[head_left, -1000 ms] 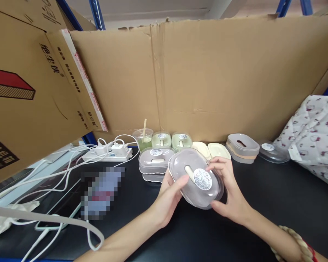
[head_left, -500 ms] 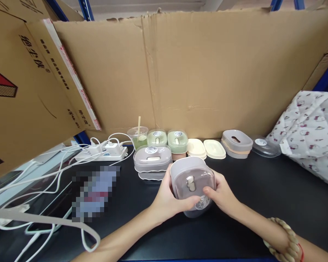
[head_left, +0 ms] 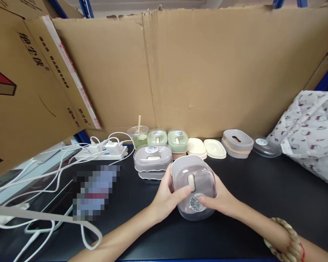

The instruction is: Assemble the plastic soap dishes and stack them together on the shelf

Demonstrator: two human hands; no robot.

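Note:
A grey lidded box [head_left: 198, 169] is held between both hands, tilted so its clear lid faces me. My left hand [head_left: 166, 196] grips its left side, the thumb lying by the cream knob on the lid. On the right side my right hand [head_left: 221, 194] holds it, with the thumb on the round label. Behind and to the left sit stacked grey boxes [head_left: 152, 158] with a clear lid. Two green lidded boxes [head_left: 177, 141], [head_left: 157, 138] stand farther back. Cream lids [head_left: 215, 149] lie right of them.
A drink cup [head_left: 138, 137] with a straw stands by the green boxes. White cables and a power strip [head_left: 104, 153] are at the left. Toward the right are stacked grey containers [head_left: 237, 143], a clear lid [head_left: 266, 146] and a patterned white bag [head_left: 314, 131]. Cardboard [head_left: 207, 72] rises behind.
The held box has turned so its lid faces me more fully, and its label has shifted left. My left thumb is now beside the knob, and my right thumb is on the label.

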